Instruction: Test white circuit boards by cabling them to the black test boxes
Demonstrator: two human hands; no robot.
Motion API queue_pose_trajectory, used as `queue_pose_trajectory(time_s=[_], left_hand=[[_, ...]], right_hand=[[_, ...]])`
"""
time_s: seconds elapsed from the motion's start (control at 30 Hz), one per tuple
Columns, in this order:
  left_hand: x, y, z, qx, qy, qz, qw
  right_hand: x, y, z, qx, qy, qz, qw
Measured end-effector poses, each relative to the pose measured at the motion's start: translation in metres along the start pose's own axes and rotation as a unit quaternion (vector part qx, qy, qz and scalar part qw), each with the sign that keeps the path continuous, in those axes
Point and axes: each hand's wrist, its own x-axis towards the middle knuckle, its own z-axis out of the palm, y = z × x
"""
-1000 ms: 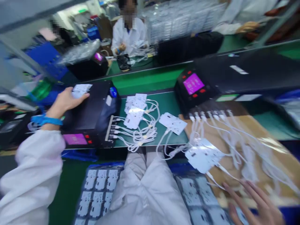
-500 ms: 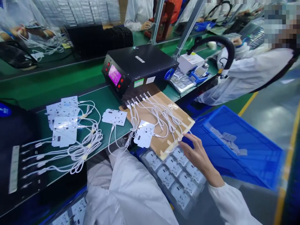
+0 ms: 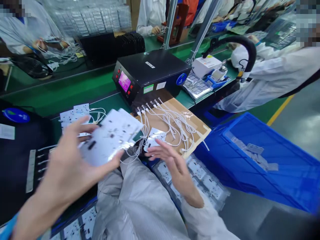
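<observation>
My left hand (image 3: pixel 67 163) is raised close to the camera, its thumb and fingers gripping white circuit boards (image 3: pixel 113 133) by their edges. At least two boards overlap there. My right hand (image 3: pixel 177 168) has its fingers stretched out, just in front of another white circuit board (image 3: pixel 155 135) at the cardboard's left edge. Whether the fingertips touch that board I cannot tell. White cables (image 3: pixel 172 125) run across the brown cardboard (image 3: pixel 185 111) from the front of a black tester (image 3: pixel 152 66) with a pink screen.
On the left, more boards (image 3: pixel 81 109) lie cabled on the green bench, partly hidden by my left hand. A clear tray of boards (image 3: pixel 207 183) sits below the cardboard. The blue bin (image 3: pixel 225 160) stands to the right. Co-workers in white sit across and at right.
My left hand has come into view holding boards. The board that lay left of the cardboard no longer shows on the bench. My right hand has moved left from the cardboard's front corner.
</observation>
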Motion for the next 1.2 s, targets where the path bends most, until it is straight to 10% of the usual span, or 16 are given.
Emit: queue_pose_trajectory(time_s=[0.17,0.33,0.47,0.57,0.73,0.87,1.07,1.2], left_hand=[[-0.005,0.022,0.044,0.017,-0.036,0.145,0.989],[-0.021,0.011,0.049,-0.125,-0.167,-0.052,0.977],[-0.028,0.017,0.056,-0.332,-0.381,-0.267,0.821],[-0.030,0.028,0.061,-0.390,-0.416,-0.326,0.754],[-0.027,0.036,0.062,-0.393,-0.369,-0.379,0.752],[-0.019,0.038,0.068,-0.388,-0.357,-0.425,0.735],[-0.009,0.047,0.080,-0.387,-0.365,-0.434,0.727],[-0.004,0.060,0.083,-0.396,-0.345,-0.427,0.736]], right_hand=[[0.036,0.007,0.059,0.206,0.091,0.091,0.970],[0.027,0.025,0.047,0.220,0.081,0.152,0.960],[0.004,0.036,0.026,0.134,0.011,0.158,0.978],[-0.014,0.035,-0.009,-0.091,-0.003,0.056,0.994],[-0.052,0.028,-0.103,-0.534,-0.110,-0.061,0.836],[-0.074,0.036,-0.152,-0.628,-0.189,-0.070,0.751],[-0.071,0.050,-0.164,-0.405,-0.107,-0.026,0.908],[-0.049,0.048,-0.137,-0.110,0.128,0.047,0.985]])
